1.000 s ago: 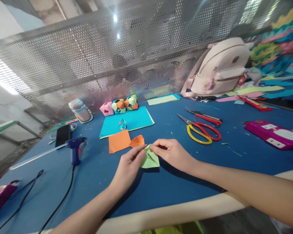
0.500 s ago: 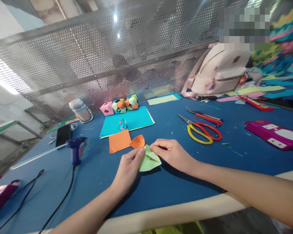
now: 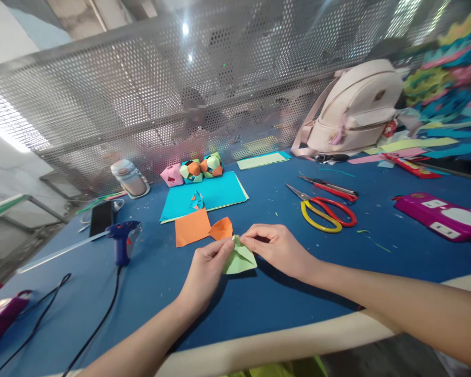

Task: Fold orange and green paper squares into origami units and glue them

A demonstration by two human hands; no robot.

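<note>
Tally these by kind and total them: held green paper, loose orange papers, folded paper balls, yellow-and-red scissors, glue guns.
Held green paper: 1
Loose orange papers: 2
Folded paper balls: 3
Yellow-and-red scissors: 1
Glue guns: 1
Total: 8

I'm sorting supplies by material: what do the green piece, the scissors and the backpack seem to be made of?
Green piece: matt paper, by its thin edge and creases.
Scissors: probably metal blades, grey and smooth; handles perhaps plastic or coated, judging by their even red and yellow.
Backpack: fabric or faux leather, I can't tell which; smooth and pale, with visible seams.
</note>
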